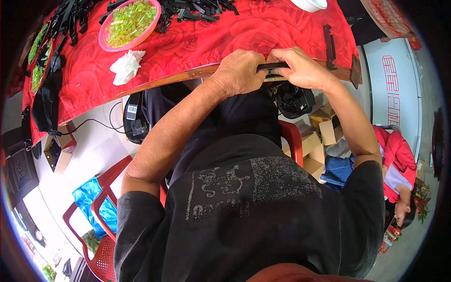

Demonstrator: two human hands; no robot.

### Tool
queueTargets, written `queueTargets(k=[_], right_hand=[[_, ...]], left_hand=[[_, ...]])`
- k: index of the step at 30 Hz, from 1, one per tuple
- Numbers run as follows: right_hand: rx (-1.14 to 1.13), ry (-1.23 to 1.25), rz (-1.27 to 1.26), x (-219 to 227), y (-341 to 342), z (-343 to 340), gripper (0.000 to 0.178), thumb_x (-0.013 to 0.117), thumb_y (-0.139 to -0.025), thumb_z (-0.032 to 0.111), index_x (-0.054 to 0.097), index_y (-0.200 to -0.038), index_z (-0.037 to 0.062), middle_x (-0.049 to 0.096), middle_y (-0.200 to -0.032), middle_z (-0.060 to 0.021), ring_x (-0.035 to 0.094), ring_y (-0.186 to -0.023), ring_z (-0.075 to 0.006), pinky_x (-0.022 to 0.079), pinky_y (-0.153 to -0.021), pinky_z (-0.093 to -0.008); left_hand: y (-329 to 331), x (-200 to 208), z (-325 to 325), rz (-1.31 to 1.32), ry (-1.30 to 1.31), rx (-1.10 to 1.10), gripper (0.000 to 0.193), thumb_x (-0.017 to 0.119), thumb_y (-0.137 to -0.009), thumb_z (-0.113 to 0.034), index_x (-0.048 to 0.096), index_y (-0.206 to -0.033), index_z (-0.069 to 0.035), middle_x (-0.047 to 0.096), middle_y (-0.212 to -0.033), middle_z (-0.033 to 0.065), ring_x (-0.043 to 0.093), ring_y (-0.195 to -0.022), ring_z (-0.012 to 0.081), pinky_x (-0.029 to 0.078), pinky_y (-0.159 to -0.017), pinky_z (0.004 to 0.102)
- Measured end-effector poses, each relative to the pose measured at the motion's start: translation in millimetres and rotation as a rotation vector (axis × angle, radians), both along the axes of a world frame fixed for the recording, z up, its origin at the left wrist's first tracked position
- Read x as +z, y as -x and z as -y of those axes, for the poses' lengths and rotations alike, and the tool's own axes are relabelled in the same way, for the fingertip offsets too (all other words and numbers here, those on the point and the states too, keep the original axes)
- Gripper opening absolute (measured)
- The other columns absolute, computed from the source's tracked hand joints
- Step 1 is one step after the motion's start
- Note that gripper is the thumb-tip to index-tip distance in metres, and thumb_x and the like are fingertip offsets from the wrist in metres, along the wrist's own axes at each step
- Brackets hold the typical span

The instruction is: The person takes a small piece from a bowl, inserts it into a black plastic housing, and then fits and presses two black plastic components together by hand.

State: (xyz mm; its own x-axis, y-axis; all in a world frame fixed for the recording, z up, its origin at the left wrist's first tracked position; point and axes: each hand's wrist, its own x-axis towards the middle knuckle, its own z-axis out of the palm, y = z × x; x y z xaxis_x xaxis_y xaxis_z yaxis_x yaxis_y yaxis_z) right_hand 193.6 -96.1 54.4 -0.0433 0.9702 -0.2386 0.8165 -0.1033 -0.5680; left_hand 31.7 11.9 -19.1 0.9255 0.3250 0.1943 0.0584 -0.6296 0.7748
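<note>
- We pinch a black strip (272,66) in the curled fingers of our left hand (240,70) and right hand (303,69), its middle showing between them.
- It sits by the red-covered counter's (197,49) near edge.
- Beyond, we see crumpled tissue (127,68), then a pink bowl (126,48).

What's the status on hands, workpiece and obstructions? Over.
Left hand, right hand: both gripping black strip. Strip at table edge. Crumpled tissue lies left, apparently out of the way.
</note>
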Motion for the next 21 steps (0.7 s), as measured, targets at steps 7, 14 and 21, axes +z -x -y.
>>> queueTargets(k=[7,14,21], right_hand=[[-0.108,0.132,-0.076,8,1,2,0.021,0.066,-0.084,0.000,0.062,-0.103,-0.0074,0.070,-0.098,-0.0222,0.069,-0.098,-0.0305,0.052,-0.084,-0.0383],[-0.133,0.136,-0.074,9,0,6,0.020,0.066,-0.084,-0.001,0.062,-0.103,-0.0070,0.070,-0.098,-0.0218,0.069,-0.099,-0.0309,0.052,-0.085,-0.0388],[-0.077,0.092,-0.064,6,1,8,0.022,0.066,-0.082,-0.003,0.062,-0.103,-0.0064,0.069,-0.101,-0.0218,0.067,-0.102,-0.0329,0.052,-0.087,-0.0391]], left_hand=[[11,11,-15,-0.107,-0.014,-0.100,0.017,0.065,-0.083,-0.015,0.067,-0.092,0.000,0.066,-0.082,0.0225,0.065,-0.083,0.0402,0.050,-0.071,0.0461],[6,9,-9,-0.066,-0.026,-0.089,0.015,0.064,-0.083,-0.013,0.067,-0.090,0.000,0.066,-0.081,0.0230,0.065,-0.081,0.0398,0.051,-0.071,0.0458],[9,13,-6,-0.158,-0.017,-0.082,0.020,0.062,-0.082,-0.020,0.069,-0.088,-0.002,0.069,-0.087,0.0209,0.066,-0.091,0.0388,0.052,-0.083,0.0478]])
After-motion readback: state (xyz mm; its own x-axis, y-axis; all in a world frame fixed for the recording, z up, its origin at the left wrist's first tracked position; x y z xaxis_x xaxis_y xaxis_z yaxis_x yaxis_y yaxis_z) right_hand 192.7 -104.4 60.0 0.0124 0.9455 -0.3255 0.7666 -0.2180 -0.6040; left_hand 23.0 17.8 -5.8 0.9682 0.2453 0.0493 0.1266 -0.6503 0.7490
